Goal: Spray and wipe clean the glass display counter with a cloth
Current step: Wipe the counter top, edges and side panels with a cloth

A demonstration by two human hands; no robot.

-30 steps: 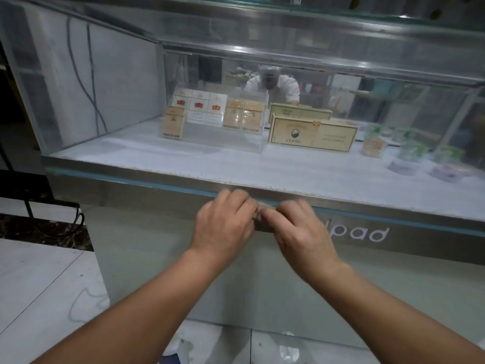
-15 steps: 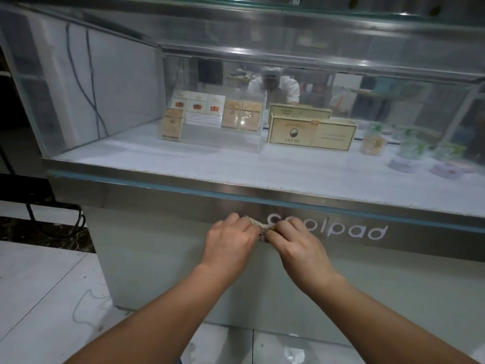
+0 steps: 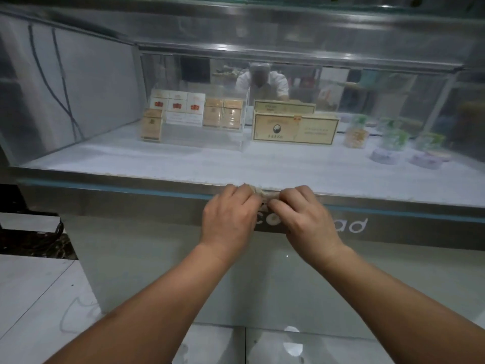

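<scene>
A glass display counter (image 3: 78, 82) stands before me, with a steel front band (image 3: 118, 203) bearing white letters. A small pale cloth (image 3: 263, 194) is bunched between my two hands at the top edge of that band. My left hand (image 3: 231, 216) grips the cloth's left end with curled fingers. My right hand (image 3: 305, 219) grips its right end and covers part of the lettering. Most of the cloth is hidden under my fingers. No spray bottle is in view.
Inside the case, on a white shelf, stand cigarette packs (image 3: 178, 111), long cartons (image 3: 294, 127) and small plastic tubs (image 3: 385, 153). A person's reflection shows in the back glass. Glossy white floor tiles (image 3: 34, 298) lie at the lower left, with a dark marble strip and cable beside the counter.
Both hands dropped with the cloth down onto the lettered band half a second ago, then came back up to its top edge.
</scene>
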